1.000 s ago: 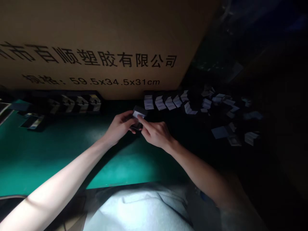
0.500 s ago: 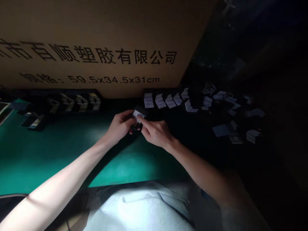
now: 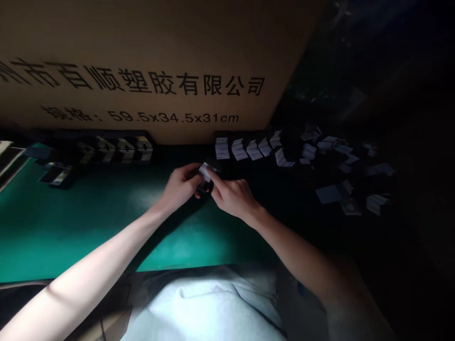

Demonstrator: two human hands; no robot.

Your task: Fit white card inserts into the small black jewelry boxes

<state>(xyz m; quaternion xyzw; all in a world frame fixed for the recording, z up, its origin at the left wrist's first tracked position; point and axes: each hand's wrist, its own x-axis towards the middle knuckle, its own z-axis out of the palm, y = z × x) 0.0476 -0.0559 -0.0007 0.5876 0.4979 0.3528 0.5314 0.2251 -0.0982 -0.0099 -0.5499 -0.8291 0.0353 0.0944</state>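
My left hand [image 3: 180, 185] is closed around a small dark box [image 3: 204, 188], held just above the green table. A white folded paper [image 3: 204, 169] shows at the top of this box. The index finger of my right hand [image 3: 235, 195] presses on the paper, while its other fingers curl near the box's lower edge. Shadow and my fingers hide most of the box. Beyond my hands stands a row of white folded papers [image 3: 253, 150], several of them opened in zigzags.
A large printed cardboard box [image 3: 170, 42] walls off the back. Several dark boxes with light inserts [image 3: 126, 150] line the back left, and an open dark case [image 3: 57, 176] lies nearer. More loose papers [image 3: 329, 194] are scattered at the shadowed right of the green table [image 3: 106, 222].
The white paper sits lower at the dark box, and the dark flap above it no longer shows clearly. Both hands stay together; the view has shifted slightly.
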